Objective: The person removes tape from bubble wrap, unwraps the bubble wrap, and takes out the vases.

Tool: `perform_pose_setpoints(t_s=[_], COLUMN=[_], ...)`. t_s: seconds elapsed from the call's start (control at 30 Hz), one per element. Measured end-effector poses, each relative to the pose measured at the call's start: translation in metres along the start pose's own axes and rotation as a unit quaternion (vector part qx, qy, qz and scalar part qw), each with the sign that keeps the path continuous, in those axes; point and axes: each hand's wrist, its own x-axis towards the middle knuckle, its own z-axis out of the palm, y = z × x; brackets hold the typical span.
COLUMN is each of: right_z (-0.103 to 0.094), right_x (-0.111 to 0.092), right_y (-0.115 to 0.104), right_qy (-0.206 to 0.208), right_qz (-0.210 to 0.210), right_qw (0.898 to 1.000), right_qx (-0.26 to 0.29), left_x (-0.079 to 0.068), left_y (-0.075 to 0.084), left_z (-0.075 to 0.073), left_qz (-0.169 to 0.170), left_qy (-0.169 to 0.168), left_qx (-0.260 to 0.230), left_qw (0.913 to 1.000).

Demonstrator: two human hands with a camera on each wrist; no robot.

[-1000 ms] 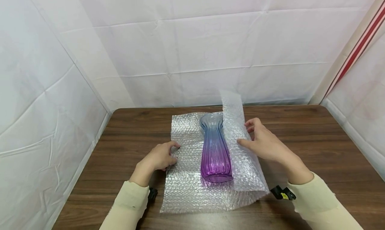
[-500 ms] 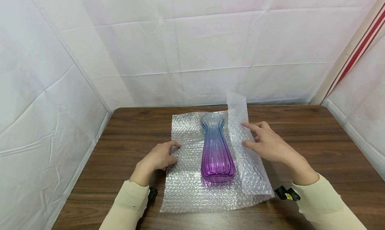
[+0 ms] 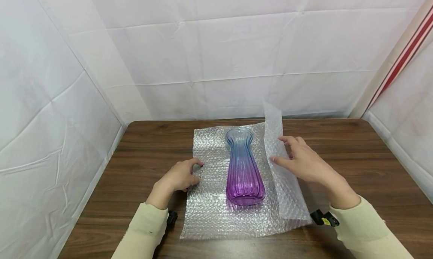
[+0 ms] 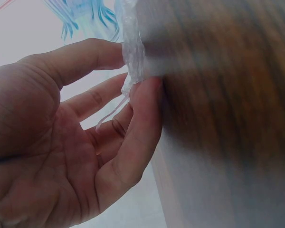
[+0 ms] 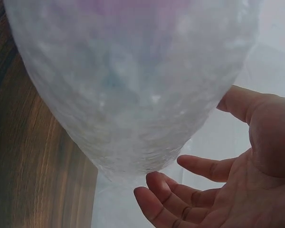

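Observation:
A ribbed glass vase point(image 3: 244, 168), blue at the mouth and purple at the base, lies on a sheet of bubble wrap point(image 3: 211, 214). Its mouth points to the far side. My left hand point(image 3: 179, 175) pinches the sheet's left edge, thumb on one face and a fingertip on the other in the left wrist view. Along the right, a flap of the sheet point(image 3: 287, 199) stands raised and curved beside the vase. My right hand point(image 3: 302, 159) is at this flap, thumb against its edge and fingers loosely spread behind it, not gripping.
A dark wood-grain table point(image 3: 145, 146) lies under everything. White sheeting point(image 3: 216, 56) hangs behind it and at both sides. The raised flap's far end reaches up past the table's back edge. Small black cameras point(image 3: 324, 217) sit at both wrists.
The right-hand flap has swung away from the vase to the right, uncovering more of the sheet beside it. My right hand has shifted slightly right; the left hand and vase stay put.

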Motion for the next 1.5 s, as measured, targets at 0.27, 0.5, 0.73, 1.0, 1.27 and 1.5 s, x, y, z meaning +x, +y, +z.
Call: perform_pose_setpoints(t_s=[0.27, 0.5, 0.73, 1.0, 1.27, 1.5], right_z=[-0.001, -0.003, -0.003, -0.003, -0.002, -0.001], right_x=[-0.001, -0.003, -0.003, -0.005, -0.005, -0.004], right_y=[0.002, 0.006, 0.009, 0.014, 0.018, 0.021], right_qy=[-0.002, -0.009, -0.006, -0.01, -0.019, -0.019], right_qz=[0.004, 0.018, 0.017, 0.013, 0.019, 0.02], right_qw=[1.0, 1.0, 1.0, 1.0, 1.0, 1.0], right_qx=[0.003, -0.011, -0.021, -0.017, -0.006, -0.004], left_x=[0.0, 0.001, 0.001, 0.001, 0.001, 0.001], left_y=[0.0, 0.0, 0.0, 0.0, 0.0, -0.001], left_z=[0.0, 0.0, 0.0, 0.0, 0.0, 0.0], left_qz=[0.0, -0.001, 0.0, -0.001, -0.002, -0.003], left_qy=[-0.002, -0.002, -0.004, -0.004, -0.004, -0.004], left_qx=[0.0, 0.0, 0.0, -0.003, -0.002, -0.001], left_qw=[1.0, 1.0, 1.0, 1.0, 1.0, 1.0])
